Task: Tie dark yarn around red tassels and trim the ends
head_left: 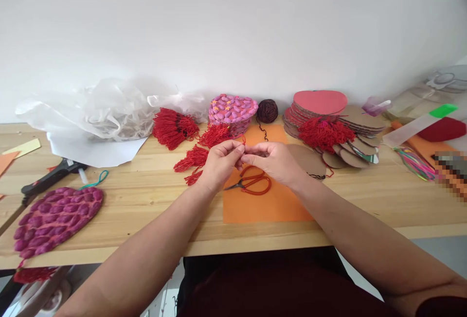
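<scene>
My left hand (223,161) and my right hand (274,159) meet above an orange sheet (270,210), thumbs and forefingers pinched together. Between the fingertips is a thin strand of red yarn (243,139), its end poking up. Most of it is hidden by the fingers. Just below the hands, red-handled scissors (257,184) lie on the sheet, blades toward the left. Red yarn tassels (195,158) lie beside my left hand. A round brown cardboard piece (308,160) is behind my right hand.
Along the wall stand a plastic bag (120,113), red yarn bundles (173,127), a pink decorated heart (233,110), a dark yarn ball (267,111) and stacked cardboard shapes (321,103). A glue gun (54,177) and purple heart (58,217) lie left.
</scene>
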The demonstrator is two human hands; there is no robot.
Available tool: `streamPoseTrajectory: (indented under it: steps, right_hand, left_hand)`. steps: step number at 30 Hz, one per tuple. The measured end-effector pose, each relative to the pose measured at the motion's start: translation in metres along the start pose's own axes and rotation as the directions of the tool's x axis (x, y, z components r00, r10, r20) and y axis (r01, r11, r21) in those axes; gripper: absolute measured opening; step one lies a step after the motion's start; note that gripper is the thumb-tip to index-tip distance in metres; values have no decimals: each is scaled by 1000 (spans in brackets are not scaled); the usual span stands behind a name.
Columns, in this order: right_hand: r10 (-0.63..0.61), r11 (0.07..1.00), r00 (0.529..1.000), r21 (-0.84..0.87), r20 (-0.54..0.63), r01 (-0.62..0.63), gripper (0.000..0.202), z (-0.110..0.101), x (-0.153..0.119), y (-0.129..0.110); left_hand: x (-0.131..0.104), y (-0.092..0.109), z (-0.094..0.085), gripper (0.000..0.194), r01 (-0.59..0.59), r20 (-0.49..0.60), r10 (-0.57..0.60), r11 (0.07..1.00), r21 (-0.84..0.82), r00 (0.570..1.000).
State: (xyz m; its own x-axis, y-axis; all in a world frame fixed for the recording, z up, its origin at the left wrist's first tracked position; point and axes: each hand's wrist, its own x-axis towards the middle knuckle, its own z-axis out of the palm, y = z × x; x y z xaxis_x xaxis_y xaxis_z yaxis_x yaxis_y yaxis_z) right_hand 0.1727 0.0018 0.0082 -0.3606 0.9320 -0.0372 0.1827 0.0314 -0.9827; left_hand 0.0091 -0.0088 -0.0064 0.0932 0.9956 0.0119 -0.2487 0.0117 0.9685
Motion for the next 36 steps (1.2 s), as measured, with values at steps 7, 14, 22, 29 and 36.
streamPoseTrajectory:
  steps: [7,14,22,29,36]
  right_hand:
    - [-30,988,994,-153,-105,14,25,0,1,5]
    - [-199,953,978,-245,-60,179,17,-3,-1,3]
    - [-418,804,908,-478,-30,354,5,-3,-5,1]
    - [-550,693,810,-430,202,578,15,-10,-6,-1]
    - [-464,711,860,-490,212,504,14,-16,-3,-2]
  left_hand:
    - [-1,1,-1,19,-57,-42,69,967,247,997]
    - [0,1,-1,20,-3,-36,12,969,245,999]
    - [-1,4,2,16,137,-35,-133,981,135,990]
    - [-2,5,1,10,159,64,-170,975,153,983]
    - [-1,7,3,14,197,73,-210,967,159,975]
